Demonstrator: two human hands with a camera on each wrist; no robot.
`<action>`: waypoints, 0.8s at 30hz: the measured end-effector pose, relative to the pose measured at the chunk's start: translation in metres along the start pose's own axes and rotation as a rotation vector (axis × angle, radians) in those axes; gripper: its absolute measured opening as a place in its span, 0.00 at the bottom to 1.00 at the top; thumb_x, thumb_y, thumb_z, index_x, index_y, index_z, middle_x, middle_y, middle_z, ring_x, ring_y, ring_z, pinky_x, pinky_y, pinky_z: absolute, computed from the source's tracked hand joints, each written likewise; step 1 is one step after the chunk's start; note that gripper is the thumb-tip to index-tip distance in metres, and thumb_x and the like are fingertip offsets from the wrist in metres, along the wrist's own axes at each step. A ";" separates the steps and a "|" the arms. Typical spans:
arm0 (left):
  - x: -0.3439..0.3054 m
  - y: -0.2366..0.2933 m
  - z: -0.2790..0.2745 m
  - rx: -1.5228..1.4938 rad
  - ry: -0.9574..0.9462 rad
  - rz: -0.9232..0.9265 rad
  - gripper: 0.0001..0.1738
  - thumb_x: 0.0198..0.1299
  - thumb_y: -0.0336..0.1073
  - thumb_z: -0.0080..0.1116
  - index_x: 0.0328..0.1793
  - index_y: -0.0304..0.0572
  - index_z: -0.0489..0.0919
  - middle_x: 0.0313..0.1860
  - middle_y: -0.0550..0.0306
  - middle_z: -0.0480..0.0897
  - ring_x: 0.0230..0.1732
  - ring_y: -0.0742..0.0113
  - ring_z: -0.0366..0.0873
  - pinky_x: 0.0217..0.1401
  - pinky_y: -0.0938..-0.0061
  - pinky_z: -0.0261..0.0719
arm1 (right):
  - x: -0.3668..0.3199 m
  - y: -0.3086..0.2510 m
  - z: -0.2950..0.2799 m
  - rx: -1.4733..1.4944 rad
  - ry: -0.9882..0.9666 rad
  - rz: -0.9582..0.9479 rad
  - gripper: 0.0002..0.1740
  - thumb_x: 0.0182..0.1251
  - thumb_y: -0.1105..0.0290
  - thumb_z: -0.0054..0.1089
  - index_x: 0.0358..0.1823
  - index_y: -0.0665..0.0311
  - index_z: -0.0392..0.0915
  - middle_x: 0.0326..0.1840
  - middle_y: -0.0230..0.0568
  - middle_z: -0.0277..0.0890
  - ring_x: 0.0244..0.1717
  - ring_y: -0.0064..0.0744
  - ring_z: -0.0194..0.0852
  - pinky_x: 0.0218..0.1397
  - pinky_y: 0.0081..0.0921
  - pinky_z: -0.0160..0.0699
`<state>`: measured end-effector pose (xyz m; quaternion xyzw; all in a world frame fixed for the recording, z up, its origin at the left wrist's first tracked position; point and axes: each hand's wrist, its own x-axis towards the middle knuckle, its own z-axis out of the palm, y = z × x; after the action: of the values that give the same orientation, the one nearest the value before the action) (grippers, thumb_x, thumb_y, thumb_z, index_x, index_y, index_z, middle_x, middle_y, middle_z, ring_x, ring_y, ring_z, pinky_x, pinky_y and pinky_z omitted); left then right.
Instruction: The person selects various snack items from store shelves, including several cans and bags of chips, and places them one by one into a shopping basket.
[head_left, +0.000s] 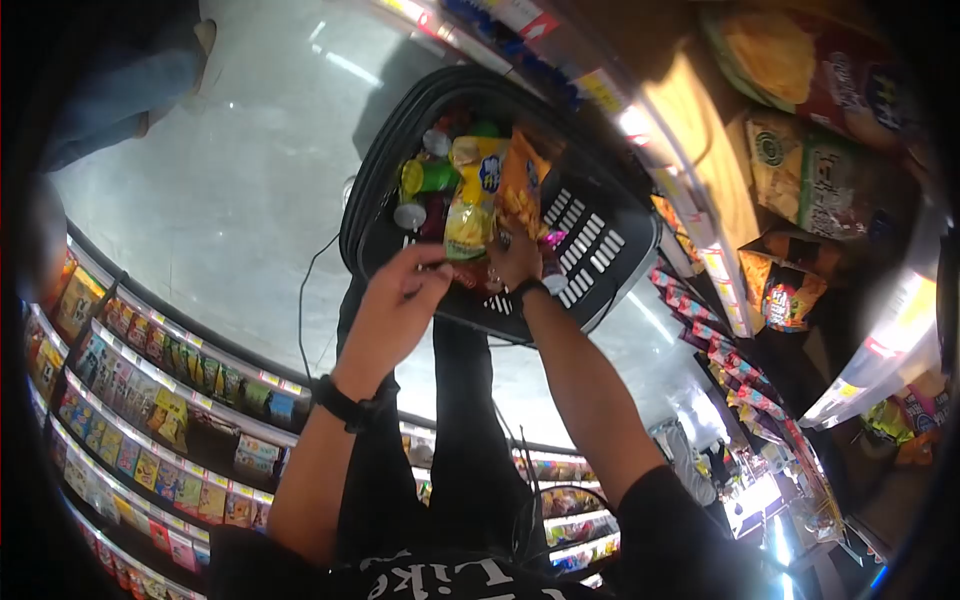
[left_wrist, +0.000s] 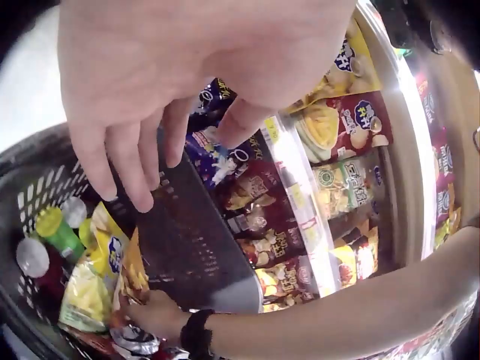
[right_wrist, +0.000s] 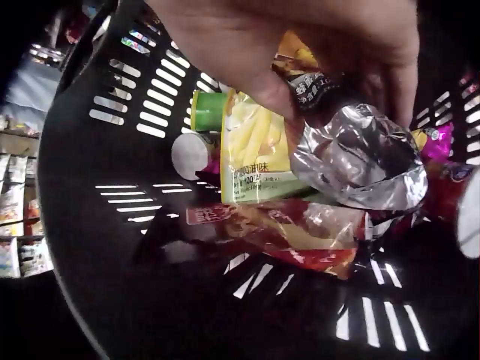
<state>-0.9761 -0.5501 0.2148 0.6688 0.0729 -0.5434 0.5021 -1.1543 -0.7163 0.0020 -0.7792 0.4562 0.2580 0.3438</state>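
Observation:
A black slotted shopping basket [head_left: 600, 262] [left_wrist: 187, 247] [right_wrist: 112, 187] hangs in front of me, holding snack bags, a green-capped bottle [head_left: 425, 177] [left_wrist: 58, 232] and white-lidded cans. My right hand [head_left: 510, 250] [left_wrist: 157, 311] [right_wrist: 337, 82] reaches inside it and grips an orange snack bag [head_left: 524, 185] [left_wrist: 135, 271] by its crinkled silver end [right_wrist: 360, 157]. Beside that bag stands a yellow bag of fries snacks [head_left: 470, 205] [right_wrist: 255, 150]. My left hand [head_left: 425, 270] [left_wrist: 161, 169] hovers at the basket's near rim, its fingers loosely hanging with nothing in them.
Snack shelves [head_left: 800, 180] [left_wrist: 330, 187] run close along the right of the basket. Another rack of small packets [head_left: 150, 400] stands across the shiny floor [head_left: 250, 170]. Someone's legs [head_left: 130, 90] are at the far left. A red packet [right_wrist: 300, 240] lies on the basket floor.

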 end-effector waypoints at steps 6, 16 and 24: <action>0.008 -0.043 0.032 -0.209 -0.001 0.236 0.11 0.73 0.27 0.56 0.57 0.32 0.80 0.48 0.55 0.86 0.49 0.73 0.83 0.55 0.78 0.77 | -0.059 -0.015 -0.080 0.231 -0.028 -0.232 0.27 0.74 0.62 0.61 0.69 0.69 0.74 0.62 0.63 0.80 0.57 0.51 0.86 0.54 0.36 0.85; -0.010 -0.011 0.083 -0.279 -0.043 -0.155 0.47 0.62 0.50 0.74 0.78 0.31 0.63 0.57 0.45 0.81 0.56 0.64 0.82 0.55 0.73 0.82 | -0.196 -0.069 -0.146 0.196 -0.016 -0.526 0.39 0.64 0.64 0.70 0.74 0.73 0.68 0.64 0.65 0.78 0.56 0.61 0.82 0.62 0.46 0.79; -0.013 -0.037 0.034 -0.308 -0.060 0.223 0.26 0.66 0.29 0.66 0.69 0.36 0.73 0.59 0.56 0.83 0.59 0.69 0.80 0.62 0.73 0.79 | -0.205 -0.091 -0.155 0.247 0.025 -0.589 0.39 0.59 0.63 0.78 0.70 0.71 0.72 0.63 0.55 0.79 0.61 0.50 0.79 0.66 0.40 0.76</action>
<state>-1.0276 -0.5517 0.2066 0.5714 0.0657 -0.4864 0.6577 -1.1519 -0.6946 0.2740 -0.8333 0.2431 0.0803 0.4899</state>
